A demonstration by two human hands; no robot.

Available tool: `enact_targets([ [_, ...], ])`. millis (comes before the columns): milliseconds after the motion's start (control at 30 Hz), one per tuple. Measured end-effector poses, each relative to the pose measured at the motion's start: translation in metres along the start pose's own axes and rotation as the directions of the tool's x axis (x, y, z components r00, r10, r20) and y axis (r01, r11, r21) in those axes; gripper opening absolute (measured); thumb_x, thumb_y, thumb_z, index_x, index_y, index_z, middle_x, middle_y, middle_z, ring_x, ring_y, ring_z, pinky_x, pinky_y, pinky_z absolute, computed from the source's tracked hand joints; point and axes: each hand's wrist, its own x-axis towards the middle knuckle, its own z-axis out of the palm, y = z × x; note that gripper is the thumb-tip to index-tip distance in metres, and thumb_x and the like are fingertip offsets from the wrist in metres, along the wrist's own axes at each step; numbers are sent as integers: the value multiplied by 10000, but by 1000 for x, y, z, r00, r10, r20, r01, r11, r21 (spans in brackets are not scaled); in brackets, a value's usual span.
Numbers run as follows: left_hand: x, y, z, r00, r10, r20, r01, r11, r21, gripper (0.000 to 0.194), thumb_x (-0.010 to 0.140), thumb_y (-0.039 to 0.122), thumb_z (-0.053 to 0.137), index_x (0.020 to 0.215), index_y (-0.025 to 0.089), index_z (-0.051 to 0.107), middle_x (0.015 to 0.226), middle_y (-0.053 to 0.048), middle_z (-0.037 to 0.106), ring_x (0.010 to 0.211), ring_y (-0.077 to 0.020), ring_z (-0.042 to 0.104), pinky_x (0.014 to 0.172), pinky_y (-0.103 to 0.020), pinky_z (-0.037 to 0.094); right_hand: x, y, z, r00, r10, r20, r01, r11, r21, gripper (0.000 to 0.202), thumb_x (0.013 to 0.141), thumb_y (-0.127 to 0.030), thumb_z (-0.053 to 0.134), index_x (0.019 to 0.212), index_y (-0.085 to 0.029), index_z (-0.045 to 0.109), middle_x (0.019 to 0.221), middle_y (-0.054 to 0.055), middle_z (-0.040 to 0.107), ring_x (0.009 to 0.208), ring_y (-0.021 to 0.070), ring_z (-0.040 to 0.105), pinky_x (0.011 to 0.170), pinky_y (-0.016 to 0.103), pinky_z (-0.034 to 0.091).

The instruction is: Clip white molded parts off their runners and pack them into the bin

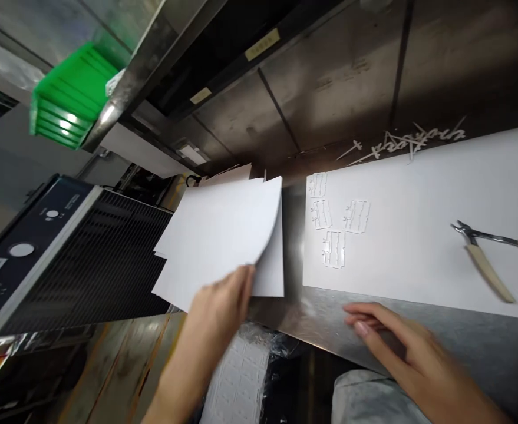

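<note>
My left hand point(223, 300) is closed on the near right corner of a white sheet point(218, 224). That corner curls up off another white sheet point(273, 274) beneath it. My right hand point(395, 341) hovers over the metal bench edge, fingers slightly bent and apart, holding nothing. Beyond it lies a large white sheet point(400, 247) bearing several small, thin white frame-like parts point(335, 249). On the right of that sheet rest side cutters point(475, 241) with beige handles, jaws spread.
White scrap sprues point(406, 144) are heaped along the back of the bench. A green plastic bin point(75, 97) sits upper left, above a ribbed black machine point(91, 259) with knobs. Below the bench edge is a plastic-wrapped white stack point(241, 377).
</note>
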Motion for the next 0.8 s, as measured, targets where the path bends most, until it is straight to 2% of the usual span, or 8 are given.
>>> enact_targets([
  [67,-24,35,4,993,110,-43,-112,993,-35,268,1194,287,417,1183,221,676,858,11,795,597,-174,738,522,-324,447,7,-21,10,993,63,105,-87,966,245,613,1131,-730,495,1644,-399,549,1578,54,622,1372,273,657,1159,427,591],
  [133,-41,53,6,987,142,-74,-147,988,-58,242,1189,262,434,1294,217,648,962,9,825,676,-169,790,529,-310,511,16,-41,24,982,30,186,-107,904,414,677,1131,-741,496,1726,-428,420,1637,42,561,1413,264,622,1228,462,533],
  [333,-55,48,6,983,164,-85,-171,982,-82,372,1163,259,476,1522,219,564,1284,-50,824,1014,-181,846,741,-250,672,34,-70,60,981,-66,182,-32,871,490,811,1122,-742,528,1797,-413,221,1529,73,622,1330,267,650,1185,498,527],
  [467,-64,42,11,978,202,-43,-206,972,-115,519,1138,221,495,1656,232,462,1511,-77,725,1270,-182,777,967,-235,676,43,-70,67,995,-93,40,71,923,378,632,1150,-684,491,1679,-347,417,1384,69,685,1160,253,696,1052,453,559],
  [533,-70,37,14,973,229,-4,-227,960,-165,596,1125,210,510,1709,247,400,1596,-72,660,1393,-179,707,1095,-254,636,50,-68,68,992,-116,-46,124,966,227,432,1151,-627,511,1434,-312,593,1156,29,730,952,227,697,900,409,559],
  [600,-78,33,17,965,255,56,-237,947,-217,660,1123,227,531,1751,284,336,1671,-62,587,1490,-182,630,1182,-291,594,57,-66,69,986,-142,-93,148,987,69,279,1147,-542,535,1144,-279,629,891,-19,687,760,198,633,753,364,504],
  [733,-95,22,35,968,227,109,-178,924,-337,837,1031,561,726,1758,403,340,1775,-59,443,1572,-313,544,1206,-469,602,65,-73,77,946,-257,-195,236,964,-126,223,1102,-291,569,895,-237,506,712,-53,577,590,153,500,582,309,357],
  [800,-101,8,47,992,105,67,-72,921,-384,904,953,699,756,1738,502,353,1779,-8,438,1587,-375,514,1227,-571,578,64,-82,83,876,-424,-227,386,902,-194,173,1090,-185,553,924,-227,525,803,-35,629,618,147,548,548,295,377],
])
